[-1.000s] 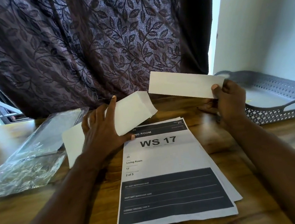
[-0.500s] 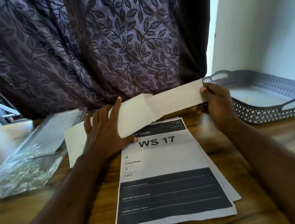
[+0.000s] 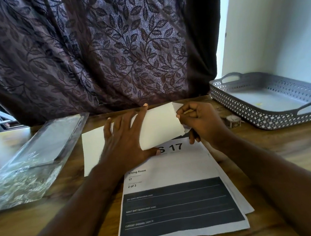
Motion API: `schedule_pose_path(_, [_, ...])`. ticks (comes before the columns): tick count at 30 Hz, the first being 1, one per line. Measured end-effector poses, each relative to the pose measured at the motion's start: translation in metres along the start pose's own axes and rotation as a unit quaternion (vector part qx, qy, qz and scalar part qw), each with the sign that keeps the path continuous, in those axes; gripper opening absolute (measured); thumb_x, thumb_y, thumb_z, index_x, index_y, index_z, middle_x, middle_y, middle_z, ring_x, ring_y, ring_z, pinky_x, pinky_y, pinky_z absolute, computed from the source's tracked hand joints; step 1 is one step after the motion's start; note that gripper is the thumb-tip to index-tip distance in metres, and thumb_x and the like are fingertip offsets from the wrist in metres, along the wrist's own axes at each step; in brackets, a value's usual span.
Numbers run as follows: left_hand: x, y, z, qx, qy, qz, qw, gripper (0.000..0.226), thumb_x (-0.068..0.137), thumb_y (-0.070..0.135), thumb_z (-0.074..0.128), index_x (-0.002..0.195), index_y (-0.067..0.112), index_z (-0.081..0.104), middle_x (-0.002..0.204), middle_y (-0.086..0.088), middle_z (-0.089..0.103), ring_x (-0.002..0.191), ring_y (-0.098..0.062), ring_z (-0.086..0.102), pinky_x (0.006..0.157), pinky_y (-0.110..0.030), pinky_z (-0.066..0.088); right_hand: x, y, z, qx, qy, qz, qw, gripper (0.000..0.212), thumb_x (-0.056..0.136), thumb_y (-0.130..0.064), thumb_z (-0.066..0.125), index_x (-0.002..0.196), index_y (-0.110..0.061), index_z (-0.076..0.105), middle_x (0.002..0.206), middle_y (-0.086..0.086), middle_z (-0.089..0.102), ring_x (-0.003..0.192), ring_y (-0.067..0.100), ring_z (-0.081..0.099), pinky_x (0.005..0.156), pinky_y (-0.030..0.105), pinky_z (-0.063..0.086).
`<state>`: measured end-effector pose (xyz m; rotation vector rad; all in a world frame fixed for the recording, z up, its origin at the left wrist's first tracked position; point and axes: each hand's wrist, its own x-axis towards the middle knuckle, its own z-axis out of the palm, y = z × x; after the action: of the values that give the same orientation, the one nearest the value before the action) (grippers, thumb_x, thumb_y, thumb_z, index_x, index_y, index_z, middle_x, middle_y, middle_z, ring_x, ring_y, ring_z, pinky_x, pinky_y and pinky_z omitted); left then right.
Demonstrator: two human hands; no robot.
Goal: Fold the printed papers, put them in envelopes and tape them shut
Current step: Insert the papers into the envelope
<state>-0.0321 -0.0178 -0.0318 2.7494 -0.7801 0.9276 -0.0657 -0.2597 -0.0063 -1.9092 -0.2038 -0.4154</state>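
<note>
**Holding a white envelope at its open end**

Lying slantwise on the wood-grain table (image 3: 268, 146), the plain white envelope (image 3: 160, 125) is smooth and oblong, and its right end overlaps the far edge of the printed sheets (image 3: 174, 172). Those sheets are a loose stack, white above with "17" in bold and a dark lined block below.

The left hand (image 3: 123, 137) reaches in from the near left. Its fingers are straight and splayed wide, lying flat across the envelope, and the thumb runs along the near edge. The right hand (image 3: 197, 122) comes from the near right with its fingers curled tight at the envelope's mouth, pinching the folded paper (image 3: 186, 129). Only a sliver of that paper shows.

A crinkled clear plastic packet (image 3: 33, 155) lies at left. At far right sit a grey perforated tray (image 3: 262, 117) with handles and a small tape roll (image 3: 233, 120) just beside it. A leaf-patterned curtain (image 3: 99, 57) hangs behind.
</note>
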Motion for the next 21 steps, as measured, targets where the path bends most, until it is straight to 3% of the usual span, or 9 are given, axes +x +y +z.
schedule_pose_path(7, [0.000,-0.009,-0.001,0.007,0.001,-0.020,1.000,0.124,0.059,0.086,0.057,0.157,0.027,0.011,0.147,-0.006,0.035,0.132,-0.027,0.030,0.108,-0.063,0.028,0.000,0.000,-0.004,0.013,-0.018,-0.004,1.000,0.016,0.098,-0.018,0.061,0.102,-0.004,0.069,0.090,0.006,0.076,0.041,0.023,0.062,0.035,0.024,0.045])
schedule_pose_path(13, [0.000,-0.003,0.001,-0.002,-0.004,-0.018,1.000,0.123,0.059,0.085,0.060,0.157,0.027,0.012,0.148,-0.006,0.035,0.134,-0.028,0.032,0.110,-0.064,0.028,-0.008,-0.007,0.002,0.059,-0.076,0.020,0.995,0.037,0.103,-0.034,0.046,0.112,-0.008,0.070,0.100,0.008,0.075,0.048,0.026,0.066,0.042,0.029,0.049])
schedule_pose_path(21, [-0.003,0.007,0.005,0.004,-0.002,0.007,1.000,0.119,0.061,0.086,0.057,0.155,0.024,0.020,0.147,-0.008,0.039,0.133,-0.031,0.037,0.110,-0.062,0.030,-0.013,-0.007,0.008,0.034,-0.177,0.036,0.983,0.017,0.096,-0.033,0.061,0.108,-0.021,0.065,0.096,0.001,0.071,0.048,0.024,0.063,0.041,0.025,0.050])
